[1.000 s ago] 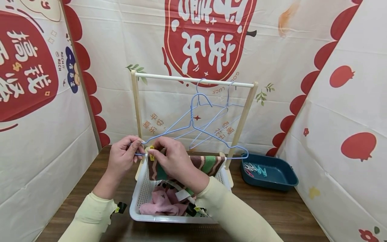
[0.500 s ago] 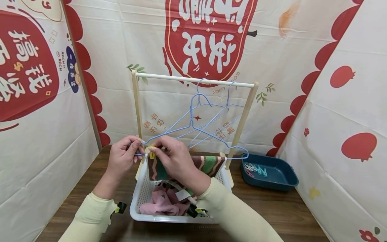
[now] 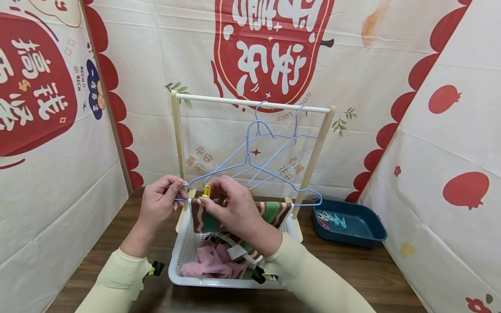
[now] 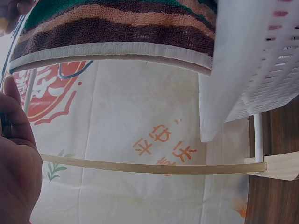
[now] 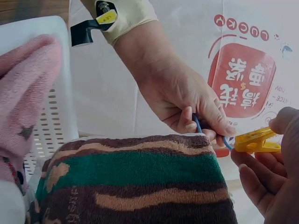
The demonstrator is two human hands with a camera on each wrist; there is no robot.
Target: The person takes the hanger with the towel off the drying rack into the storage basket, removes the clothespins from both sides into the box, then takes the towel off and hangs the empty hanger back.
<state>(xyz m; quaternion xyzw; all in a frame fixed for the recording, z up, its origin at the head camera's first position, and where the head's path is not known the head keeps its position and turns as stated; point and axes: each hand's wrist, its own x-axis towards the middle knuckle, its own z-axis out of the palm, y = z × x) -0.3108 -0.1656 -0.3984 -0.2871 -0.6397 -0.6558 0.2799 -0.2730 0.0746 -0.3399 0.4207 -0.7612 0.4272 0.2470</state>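
Note:
My left hand [image 3: 156, 211] grips the left end of a blue wire clothes hanger [image 3: 248, 150]. Over the hanger's bottom bar is draped a striped towel [image 3: 271, 212] in brown, green and tan, hanging down above a white basket [image 3: 179, 256]. Between thumb and fingers, my right hand [image 3: 236, 208] pinches a yellow clothespin [image 3: 206, 191] near the towel's upper left corner. In the right wrist view, the clothespin [image 5: 256, 141] lies close by the hanger's end, beyond the towel's edge. The left wrist view catches the towel's white hem [image 4: 117, 49] and part of my left hand [image 4: 16, 154].
Pink cloth [image 3: 209, 261] lies in the basket. Behind it stands a wooden rack [image 3: 318, 152] whose white rail [image 3: 219, 101] carries more blue hangers. At right on the wooden table [image 3: 352, 269] sits a dark blue tray [image 3: 365, 239] with several clothespins [image 3: 332, 219].
My right hand has drawn the yellow clothespin slightly up and to the right from the towel's left corner. My left hand and the hanger stay in place.

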